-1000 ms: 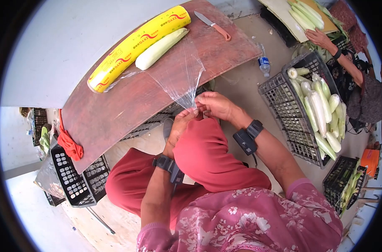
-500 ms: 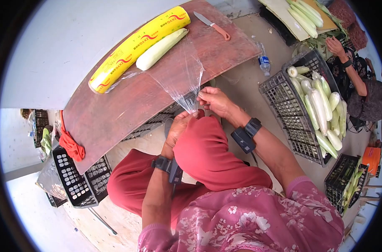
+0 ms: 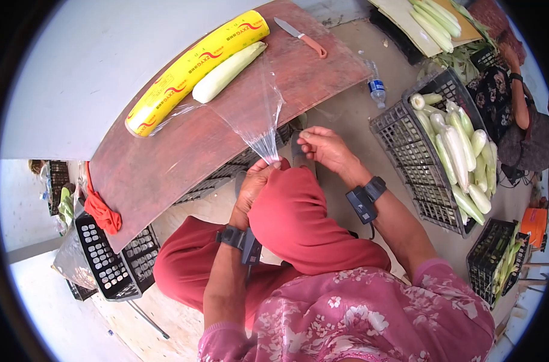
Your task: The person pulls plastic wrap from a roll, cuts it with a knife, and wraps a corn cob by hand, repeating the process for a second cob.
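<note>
My left hand (image 3: 254,181) is closed on the gathered end of a clear plastic film (image 3: 257,130), just above my red-trousered knee. The film stretches up across the reddish-brown board (image 3: 184,145) and under a pale green zucchini (image 3: 229,72). Beside the zucchini lies a yellow roll of cling film (image 3: 193,69). My right hand (image 3: 325,148) is apart from the film, to its right, with thumb and fingers pinched together. Whether anything thin is between them I cannot make out. A knife (image 3: 301,37) with an orange-pink handle rests on the board's far side.
At the right stands a black crate (image 3: 401,163) of pale zucchini, with a water bottle (image 3: 377,90) near it. Another person's arm (image 3: 518,99) is beyond. A red cloth (image 3: 100,208) hangs at the board's left corner, above a black basket (image 3: 99,253).
My right hand has come off the film and moved right, away from it. The left hand keeps its hold on the gathered end. At the far right, the other person's arm has shifted.
</note>
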Demonstrator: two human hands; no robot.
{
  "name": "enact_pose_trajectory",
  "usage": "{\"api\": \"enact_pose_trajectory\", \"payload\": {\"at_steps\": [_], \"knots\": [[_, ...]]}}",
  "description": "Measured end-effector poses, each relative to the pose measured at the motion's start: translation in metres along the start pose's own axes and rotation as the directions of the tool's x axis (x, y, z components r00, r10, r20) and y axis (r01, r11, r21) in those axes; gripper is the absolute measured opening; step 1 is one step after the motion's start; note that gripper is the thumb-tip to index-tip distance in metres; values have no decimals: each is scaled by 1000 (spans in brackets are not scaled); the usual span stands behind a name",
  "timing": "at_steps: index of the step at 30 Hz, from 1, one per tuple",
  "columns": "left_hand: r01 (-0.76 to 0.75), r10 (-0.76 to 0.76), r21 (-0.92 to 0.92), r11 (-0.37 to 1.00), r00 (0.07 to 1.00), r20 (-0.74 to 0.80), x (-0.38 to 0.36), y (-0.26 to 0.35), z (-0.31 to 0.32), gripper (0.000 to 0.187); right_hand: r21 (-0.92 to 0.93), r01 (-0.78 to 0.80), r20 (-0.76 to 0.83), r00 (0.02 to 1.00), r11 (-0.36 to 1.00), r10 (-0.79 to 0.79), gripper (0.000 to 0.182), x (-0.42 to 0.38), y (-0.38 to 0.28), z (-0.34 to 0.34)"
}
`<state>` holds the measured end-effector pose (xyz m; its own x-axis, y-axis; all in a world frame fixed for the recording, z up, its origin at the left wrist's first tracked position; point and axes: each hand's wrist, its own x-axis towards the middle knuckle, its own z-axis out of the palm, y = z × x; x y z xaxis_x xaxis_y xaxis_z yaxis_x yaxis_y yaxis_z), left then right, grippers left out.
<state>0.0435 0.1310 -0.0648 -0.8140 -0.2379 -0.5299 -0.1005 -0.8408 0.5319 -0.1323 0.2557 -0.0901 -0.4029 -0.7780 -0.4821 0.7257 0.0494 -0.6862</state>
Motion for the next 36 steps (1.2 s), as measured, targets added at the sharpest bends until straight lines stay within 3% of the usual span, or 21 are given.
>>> {"api": "enact_pose_trajectory", "payload": {"at_steps": [4, 8, 14, 17, 23, 29, 36], "knots": [[49, -49, 59, 997, 999, -4, -2, 4, 3, 12, -86, -70, 56, 996, 994, 75, 25, 6, -9, 28], [57, -58, 76, 995, 998, 7, -1, 3, -1, 13, 18, -152, 24, 988, 988, 152, 21, 13, -9, 54], [69, -72, 128, 989, 997, 15, -5, 7, 2, 14, 136, -67, 5, 998, 988, 67, 14, 24, 4, 56], [85, -88, 139, 987, 996, 14, -4, 8, 2, 15, 42, -34, -16, 999, 999, 35, 13, 25, 5, 58], [91, -94, 113, 989, 995, 24, -11, 11, 1, 13, 32, 79, -72, 994, 996, -76, 11, 23, 10, 47], [5, -5, 72, 997, 1000, 4, -13, 7, 5, 12, 186, 67, -60, 997, 980, -57, 9, 6, 8, 32], [-23, 23, 102, 994, 1000, -1, -10, 0, 2, 10, 150, 102, -123, 989, 983, -84, 8, -4, 3, 33]]}}
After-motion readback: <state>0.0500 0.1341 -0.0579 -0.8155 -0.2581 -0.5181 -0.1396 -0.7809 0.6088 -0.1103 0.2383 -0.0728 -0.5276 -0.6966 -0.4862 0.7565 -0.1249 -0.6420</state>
